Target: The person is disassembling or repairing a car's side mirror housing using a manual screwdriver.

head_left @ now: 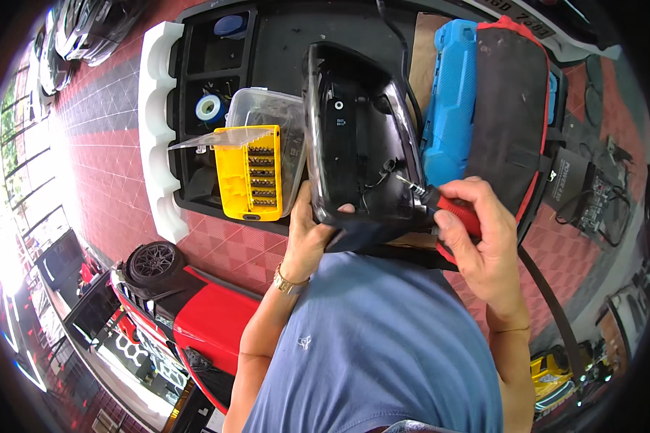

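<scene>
Head view: black shell [354, 144] sits front and centre, open side up, long axis running away from the body, far end tipped slightly left. Screwdriver [461, 215] comes in over its near right corner, shaft angled up-left across that axis, tip just beside the small wire plug [388, 167]; contact, can't tell. Right hand [484, 234] is nearer the plug: thumb and fingers pinch the red handle, palm right of the shell, wrist bent inward. Left hand [308, 232] grips the near left corner, thumb at the rim, forearm from below. Yellow bit case [231, 173] left, blue case [451, 94] right.
</scene>
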Demonstrator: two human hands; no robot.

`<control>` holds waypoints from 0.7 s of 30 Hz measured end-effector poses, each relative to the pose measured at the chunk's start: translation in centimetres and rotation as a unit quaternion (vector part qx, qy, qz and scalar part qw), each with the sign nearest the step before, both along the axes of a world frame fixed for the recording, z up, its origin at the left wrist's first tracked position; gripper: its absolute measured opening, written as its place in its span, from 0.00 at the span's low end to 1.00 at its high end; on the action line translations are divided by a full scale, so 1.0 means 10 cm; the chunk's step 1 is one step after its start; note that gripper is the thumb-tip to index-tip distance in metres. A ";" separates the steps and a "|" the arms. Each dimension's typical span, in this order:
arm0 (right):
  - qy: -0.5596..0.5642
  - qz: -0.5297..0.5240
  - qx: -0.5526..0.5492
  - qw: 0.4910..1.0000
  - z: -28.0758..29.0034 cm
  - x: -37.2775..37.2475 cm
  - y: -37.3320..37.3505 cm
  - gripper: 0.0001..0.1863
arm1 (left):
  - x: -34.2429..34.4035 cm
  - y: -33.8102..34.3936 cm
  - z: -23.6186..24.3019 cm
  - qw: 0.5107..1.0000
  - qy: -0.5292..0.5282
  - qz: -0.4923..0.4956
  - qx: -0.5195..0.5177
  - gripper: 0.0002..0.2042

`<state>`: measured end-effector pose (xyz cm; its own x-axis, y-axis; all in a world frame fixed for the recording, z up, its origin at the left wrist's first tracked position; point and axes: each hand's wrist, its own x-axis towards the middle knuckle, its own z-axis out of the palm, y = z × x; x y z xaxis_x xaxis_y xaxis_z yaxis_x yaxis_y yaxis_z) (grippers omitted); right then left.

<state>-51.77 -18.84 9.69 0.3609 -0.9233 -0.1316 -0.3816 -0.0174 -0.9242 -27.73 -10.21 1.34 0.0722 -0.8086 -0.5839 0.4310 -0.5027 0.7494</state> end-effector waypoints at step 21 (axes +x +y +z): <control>0.091 0.080 0.019 0.992 -0.04 0.20 0.48 0.10 | 0.14 0.26 0.50 0.957 -0.217 -0.168 -0.090 0.29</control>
<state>-49.78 -14.04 9.29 0.4688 -0.8498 -0.2410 -0.5380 -0.0583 -0.8409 -26.33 -7.65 6.32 -0.0054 -0.9138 -0.4062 -0.1044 -0.4035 0.9090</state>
